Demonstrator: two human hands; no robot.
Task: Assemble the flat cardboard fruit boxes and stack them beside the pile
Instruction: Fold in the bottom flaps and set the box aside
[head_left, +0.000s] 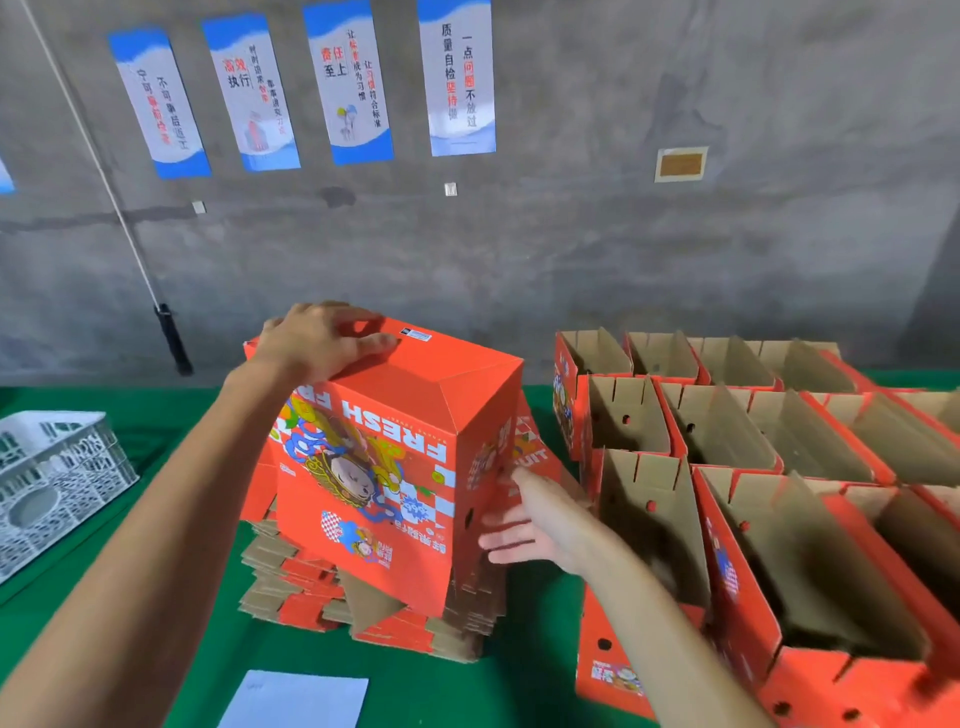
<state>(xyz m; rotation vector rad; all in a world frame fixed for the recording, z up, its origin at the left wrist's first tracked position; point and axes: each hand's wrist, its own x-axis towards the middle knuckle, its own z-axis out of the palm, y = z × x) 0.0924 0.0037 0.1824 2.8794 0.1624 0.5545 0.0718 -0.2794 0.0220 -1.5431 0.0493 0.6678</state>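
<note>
An orange fruit box (395, 447) with a cartoon print stands upside down on the pile of flat cardboard boxes (311, 587), its closed bottom facing up. My left hand (322, 338) lies flat on the top far-left corner of the box, pressing it. My right hand (530, 519) rests with fingers spread against the box's right side wall. To the right, several assembled orange boxes (753, 467) stand open side by side in rows, showing brown insides.
A green table cover (524, 660) lies under everything. A white perforated plastic crate (52, 483) sits at the left. A white sheet of paper (296, 699) lies near the front edge. A grey wall with posters (457, 78) stands behind.
</note>
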